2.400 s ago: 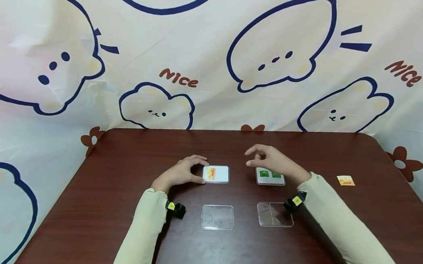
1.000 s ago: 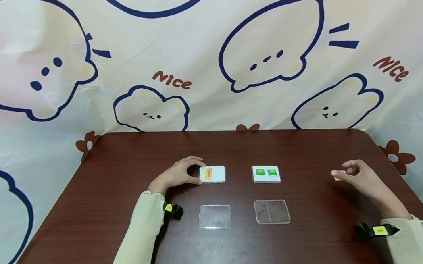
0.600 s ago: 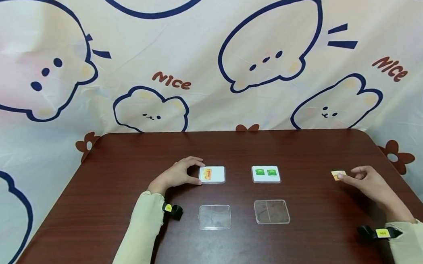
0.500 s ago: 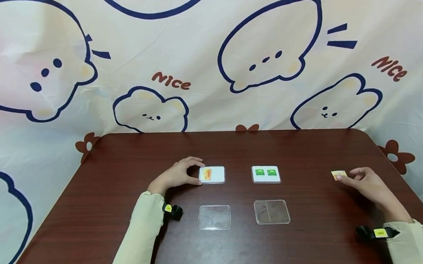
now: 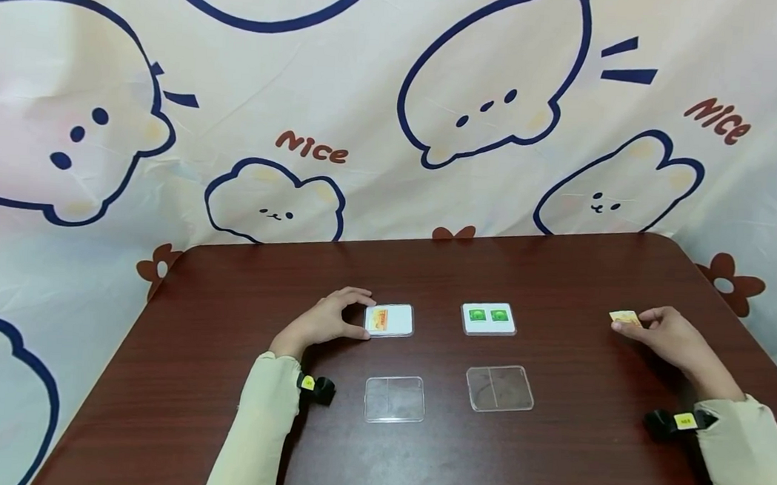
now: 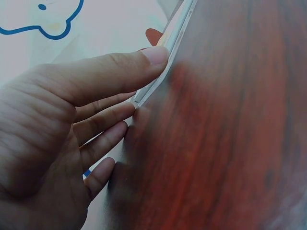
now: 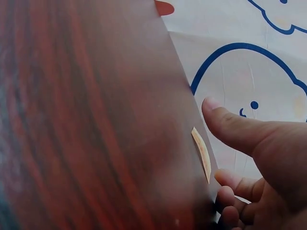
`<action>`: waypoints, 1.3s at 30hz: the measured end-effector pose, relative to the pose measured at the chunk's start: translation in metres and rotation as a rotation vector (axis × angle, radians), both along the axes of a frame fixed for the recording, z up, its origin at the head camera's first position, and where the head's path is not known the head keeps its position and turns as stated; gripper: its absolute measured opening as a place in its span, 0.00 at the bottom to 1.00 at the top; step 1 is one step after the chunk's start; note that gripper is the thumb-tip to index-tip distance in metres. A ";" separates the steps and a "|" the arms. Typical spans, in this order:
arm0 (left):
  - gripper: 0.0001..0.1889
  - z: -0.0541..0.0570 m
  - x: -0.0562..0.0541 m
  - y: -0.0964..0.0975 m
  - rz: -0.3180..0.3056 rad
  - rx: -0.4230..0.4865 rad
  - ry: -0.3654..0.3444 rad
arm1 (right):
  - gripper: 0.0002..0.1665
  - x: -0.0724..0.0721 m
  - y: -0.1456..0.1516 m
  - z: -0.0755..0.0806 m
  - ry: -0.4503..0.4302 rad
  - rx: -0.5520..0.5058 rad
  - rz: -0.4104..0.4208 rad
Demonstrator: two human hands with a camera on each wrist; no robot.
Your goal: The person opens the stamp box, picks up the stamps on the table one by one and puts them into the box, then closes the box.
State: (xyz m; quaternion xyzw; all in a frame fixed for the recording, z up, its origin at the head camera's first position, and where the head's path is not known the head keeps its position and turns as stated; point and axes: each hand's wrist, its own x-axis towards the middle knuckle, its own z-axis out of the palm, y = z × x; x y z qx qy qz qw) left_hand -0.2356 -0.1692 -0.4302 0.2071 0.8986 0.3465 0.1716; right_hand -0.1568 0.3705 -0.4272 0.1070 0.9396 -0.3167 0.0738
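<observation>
At the table's middle, my left hand (image 5: pixel 320 323) holds a flat clear case (image 5: pixel 412 322) by its left end, thumb on the near edge and index finger on the far edge. In the case lies a white card with an orange picture (image 5: pixel 380 319) on its left half. In the left wrist view the thumb (image 6: pixel 115 72) presses against the case's edge (image 6: pixel 165 72). Far right, my right hand (image 5: pixel 676 342) is at a small yellow-orange picture card (image 5: pixel 626 316). In the right wrist view the little card (image 7: pixel 202 154) bows upward on the table, the thumb (image 7: pixel 225 120) apart from it.
A second case (image 5: pixel 488 319) with a white card and two green pictures lies right of the held one. Nearer the front lie two transparent lids (image 5: pixel 395 399), (image 5: pixel 500 389) with a dividing line. A patterned cloth (image 5: pixel 382 123) hangs behind the table (image 5: pixel 218 410).
My right hand has gone from above the green-picture case to the small card at far right, and the thumb has shifted slightly left along it. My left hand keeps holding its case.
</observation>
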 end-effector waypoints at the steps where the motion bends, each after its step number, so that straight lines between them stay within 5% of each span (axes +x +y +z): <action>1: 0.30 0.000 0.000 0.000 0.001 0.003 -0.002 | 0.50 0.000 0.000 0.000 0.001 0.006 -0.001; 10: 0.30 -0.001 0.001 0.000 0.007 0.002 -0.005 | 0.37 -0.002 -0.001 -0.002 0.026 0.031 0.005; 17: 0.30 -0.001 -0.001 0.001 0.004 0.000 -0.003 | 0.44 -0.003 0.000 -0.002 0.024 0.071 -0.019; 39: 0.30 0.001 0.000 0.000 -0.003 -0.012 0.015 | 0.34 -0.006 -0.008 -0.003 0.063 -0.022 0.042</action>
